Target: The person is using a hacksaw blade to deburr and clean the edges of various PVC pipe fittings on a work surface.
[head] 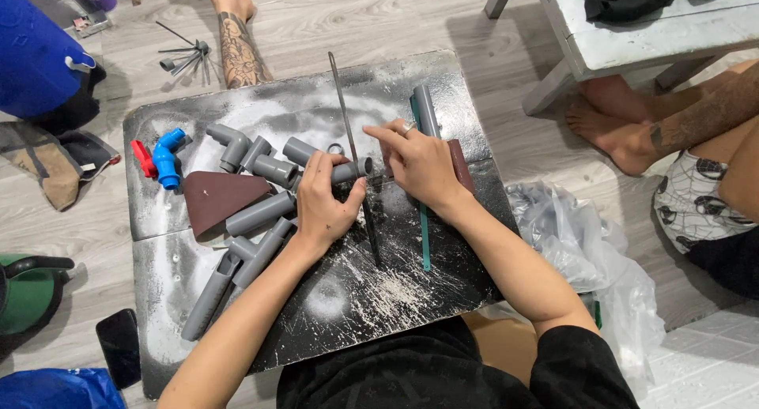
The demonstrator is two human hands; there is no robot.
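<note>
My left hand (326,203) presses a short grey pipe (352,170) flat on the black dusty board (411,286). My right hand (417,161) lies over a brown sheet of sandpaper (461,165) at the pipe's right end, index finger stretched toward the pipe. A thin dark metal file (349,140) runs across the board under both hands. A green-edged saw blade (424,235) lies beside it.
Several grey pipes and elbows (261,211), a brown sandpaper piece (220,198) and a blue and red valve (162,158) lie on the board's left. A clear plastic bag (581,243), a phone (120,347), other people's feet (613,132) and a white bench (632,37) surround it.
</note>
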